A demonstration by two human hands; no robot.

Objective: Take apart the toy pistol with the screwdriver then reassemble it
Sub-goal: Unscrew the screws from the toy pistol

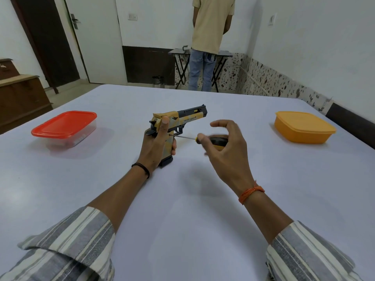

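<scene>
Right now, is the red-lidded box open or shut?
Shut: the red lid sits flat over the clear box, covering its rim.

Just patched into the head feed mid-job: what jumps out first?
Mid-table, the left hand grips the tan-and-black toy pistol upright, while the right hand holds the black-handled screwdriver, its tip at the pistol's grip. A red-lidded clear plastic box sits at the table's left, an orange lidded box at its right.
</scene>
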